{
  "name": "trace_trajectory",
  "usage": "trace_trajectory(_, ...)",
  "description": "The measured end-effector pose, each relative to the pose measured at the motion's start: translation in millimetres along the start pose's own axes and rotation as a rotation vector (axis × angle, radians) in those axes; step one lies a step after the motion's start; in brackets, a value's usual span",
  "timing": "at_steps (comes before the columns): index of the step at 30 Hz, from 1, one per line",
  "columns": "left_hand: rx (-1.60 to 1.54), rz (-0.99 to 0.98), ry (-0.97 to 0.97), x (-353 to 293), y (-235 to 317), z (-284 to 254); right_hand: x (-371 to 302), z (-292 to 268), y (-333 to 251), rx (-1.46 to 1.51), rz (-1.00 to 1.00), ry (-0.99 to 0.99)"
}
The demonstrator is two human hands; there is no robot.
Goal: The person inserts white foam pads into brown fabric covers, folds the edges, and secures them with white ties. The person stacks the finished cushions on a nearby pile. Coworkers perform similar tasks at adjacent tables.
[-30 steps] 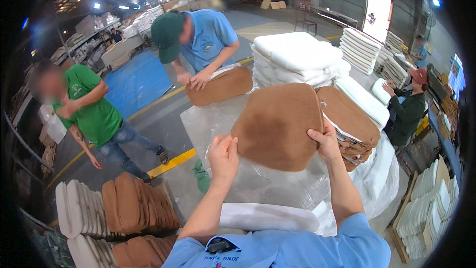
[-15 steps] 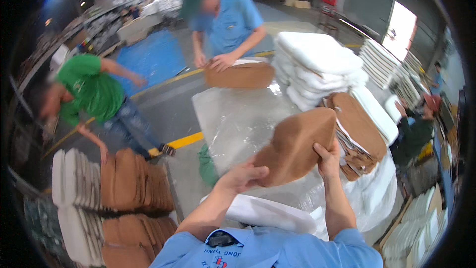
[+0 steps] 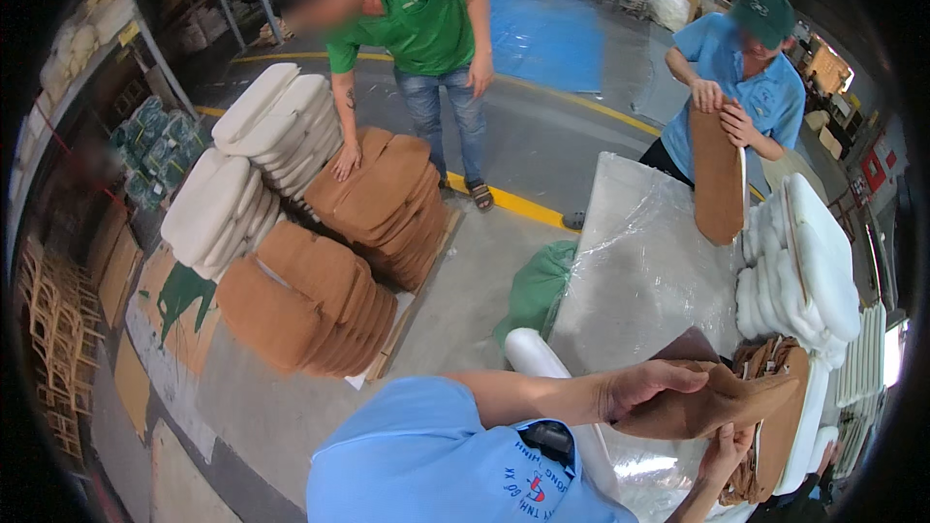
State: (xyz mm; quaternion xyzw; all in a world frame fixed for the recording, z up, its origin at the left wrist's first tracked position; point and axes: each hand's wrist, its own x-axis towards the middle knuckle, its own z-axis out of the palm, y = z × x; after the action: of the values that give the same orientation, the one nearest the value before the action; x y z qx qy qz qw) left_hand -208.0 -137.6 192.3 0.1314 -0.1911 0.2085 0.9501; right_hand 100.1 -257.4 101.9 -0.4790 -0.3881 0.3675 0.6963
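Observation:
Over the near right corner of the plastic-covered table (image 3: 639, 261), both my hands hold a limp brown cushion cover (image 3: 727, 395). My left hand (image 3: 654, 387) grips its left end, thumb on top and fingers partly hidden by the cloth. Lower down, my right hand (image 3: 727, 450) pinches its near edge. The cover is creased and bent between them. Just right of it lies a pile of folded brown covers (image 3: 790, 402). A white rolled pad (image 3: 535, 353) rests beside my left forearm.
Across the table, a person in blue holds a brown cushion (image 3: 719, 179) upright. White pads (image 3: 819, 261) are stacked at the right. A person in green touches brown cushion stacks (image 3: 373, 194) at the left, beside white cushions (image 3: 276, 121). A green bag (image 3: 538, 291) sits against the table.
My view has swung left. The brown cover, broad and spread out before, is now bent and crumpled between my hands. The person in green now rests a hand on top of the brown stack.

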Motion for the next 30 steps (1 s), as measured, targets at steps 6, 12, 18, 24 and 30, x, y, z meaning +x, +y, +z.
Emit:
trace_trajectory(6, 0.061, -0.050, 0.025, -17.4, 9.0, -17.7, -15.1, -17.1, -96.2, -0.377, 0.144, 0.022)
trace_trajectory(12, 0.000, -0.103, 0.137, -60.7, -12.9, -19.3, -7.2, 78.7, -154.8, -0.930, 0.241, -0.407)
trace_trajectory(18, 0.438, 0.110, 0.582, -86.5, -19.3, -35.6, -13.4, 222.1, -128.6, -1.033, 0.089, -0.936)
trace_trajectory(24, 0.585, 0.267, 0.932, -114.8, -22.9, -31.0, -23.9, 282.0, -128.6, -1.138, -0.103, -1.199)
trace_trajectory(30, 0.466, 0.280, 0.947, -112.5, -37.8, -31.0, -31.7, 287.9, -125.1, -1.188, -0.218, -1.348)
